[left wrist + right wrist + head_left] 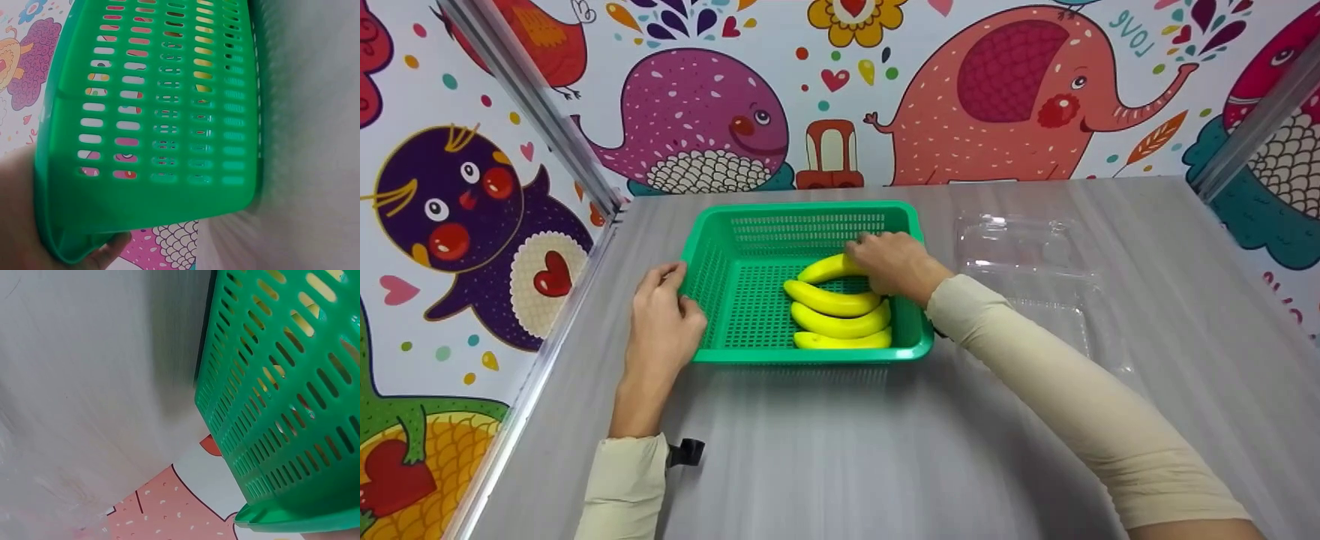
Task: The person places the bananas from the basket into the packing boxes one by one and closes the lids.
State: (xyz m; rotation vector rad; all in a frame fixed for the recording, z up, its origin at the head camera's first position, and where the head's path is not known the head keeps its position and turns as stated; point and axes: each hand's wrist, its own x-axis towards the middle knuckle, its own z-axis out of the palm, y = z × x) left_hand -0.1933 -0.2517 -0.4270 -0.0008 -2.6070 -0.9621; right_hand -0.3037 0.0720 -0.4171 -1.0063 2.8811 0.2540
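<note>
A green plastic basket (735, 262) with slotted walls sits on the table. My left hand (660, 319) holds its left rim; in the left wrist view a finger (107, 253) shows beneath the rim. Several yellow bananas lie in the basket's right half, stacked in a row from back to front. Reaching over the right wall, my right hand (896, 262) grips the rearmost banana (830, 268) near its right end, and its fingertips are partly hidden. Just in front of this hand lies a second banana (832, 299). The right wrist view shows mostly the slotted wall (292, 410).
A clear plastic container (1020, 244) with its lid open lies right of the basket, partly behind my right sleeve (1057, 382). Metal posts (536, 97) and cartoon-printed panels (840, 90) border the grey table (825, 450) at the back and sides.
</note>
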